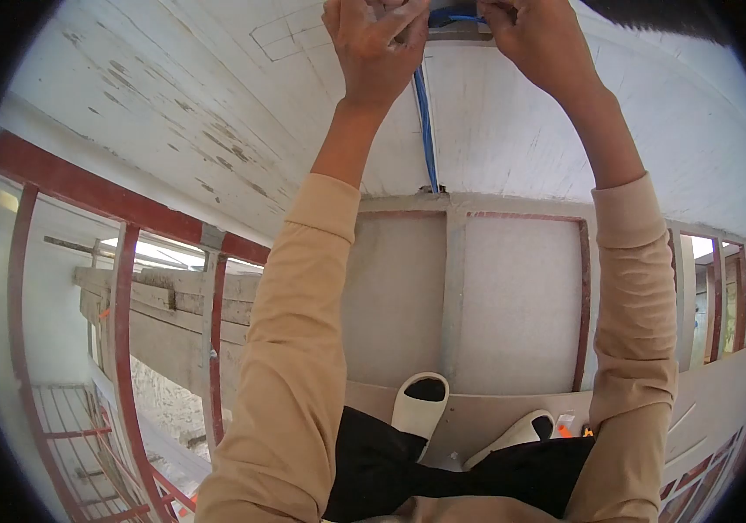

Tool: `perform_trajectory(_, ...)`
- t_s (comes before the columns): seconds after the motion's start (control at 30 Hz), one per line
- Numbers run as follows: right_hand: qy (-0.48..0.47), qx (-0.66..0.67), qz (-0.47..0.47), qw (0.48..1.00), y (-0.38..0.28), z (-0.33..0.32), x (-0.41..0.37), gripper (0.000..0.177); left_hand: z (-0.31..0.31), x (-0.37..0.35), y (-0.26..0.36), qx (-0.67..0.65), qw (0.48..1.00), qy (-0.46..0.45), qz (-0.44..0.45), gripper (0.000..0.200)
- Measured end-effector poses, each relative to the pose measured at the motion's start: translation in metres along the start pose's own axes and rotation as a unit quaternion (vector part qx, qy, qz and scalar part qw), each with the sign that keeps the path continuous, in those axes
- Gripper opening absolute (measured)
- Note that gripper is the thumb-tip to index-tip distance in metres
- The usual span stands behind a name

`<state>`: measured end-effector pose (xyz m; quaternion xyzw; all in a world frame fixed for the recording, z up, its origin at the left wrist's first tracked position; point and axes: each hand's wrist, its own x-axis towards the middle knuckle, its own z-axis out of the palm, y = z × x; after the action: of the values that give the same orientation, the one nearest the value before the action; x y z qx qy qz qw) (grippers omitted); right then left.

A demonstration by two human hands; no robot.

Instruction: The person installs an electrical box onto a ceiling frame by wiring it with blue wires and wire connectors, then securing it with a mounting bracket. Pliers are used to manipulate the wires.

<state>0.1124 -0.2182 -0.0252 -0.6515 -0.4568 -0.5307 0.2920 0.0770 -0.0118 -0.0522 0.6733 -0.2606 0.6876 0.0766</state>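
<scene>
Both my arms reach up to the white boarded surface (512,113) overhead. My right hand (547,44) is at the top, its fingers pinched on the end of a thin blue wire (458,16). My left hand (381,48) is closed beside it, with the fingers curled and partly cut off by the top edge; what they hold is hidden. Between the hands, the wire lies in front of a dark opening with a grey rim (462,37). Below, a bundle of blue wires (426,131) runs along the white boards to a small hole by the wall.
Red and grey metal framing (129,288) with open gaps stands at left. A framed panel wall (399,296) is ahead. My feet in cream slippers (416,418) rest on a board (477,405), with small orange items (565,431) near the right one. More window framing (717,296) is at right.
</scene>
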Motion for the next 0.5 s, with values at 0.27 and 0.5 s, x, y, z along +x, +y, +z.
perform_trajectory(0.27,-0.023,-0.011,0.002,1.000,-0.004,-0.005,-0.003,0.019,-0.001,0.006,-0.002,-0.017,0.999,-0.022,0.015,0.019)
perform_trajectory(0.5,-0.008,-0.023,0.022,0.999,-0.010,0.005,-0.014,0.018,-0.005,0.008,-0.002,-0.027,0.999,-0.028,-0.033,0.020)
